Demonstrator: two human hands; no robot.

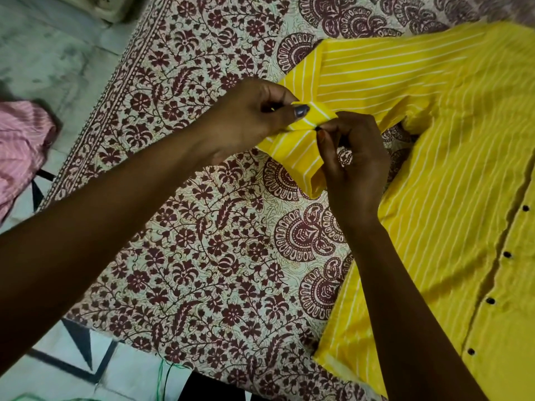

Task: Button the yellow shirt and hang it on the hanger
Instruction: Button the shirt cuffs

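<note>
A yellow shirt [451, 175] with thin white stripes lies flat on a printed bedsheet, filling the right side of the head view. Its front placket carries several small black buttons [506, 254], fastened along the right edge. One sleeve stretches left toward the middle, ending in a cuff [301, 140]. My left hand [254, 117] pinches the upper flap of that cuff between thumb and fingers. My right hand [353, 160] pinches the other cuff edge at a small black button [318, 128]. No hanger is in view.
The cream bedsheet [202, 227] with maroon floral print covers most of the surface. A pink striped garment [20, 146] lies on the tiled floor at the left. A pale plastic basket corner [101, 4] shows at the top left.
</note>
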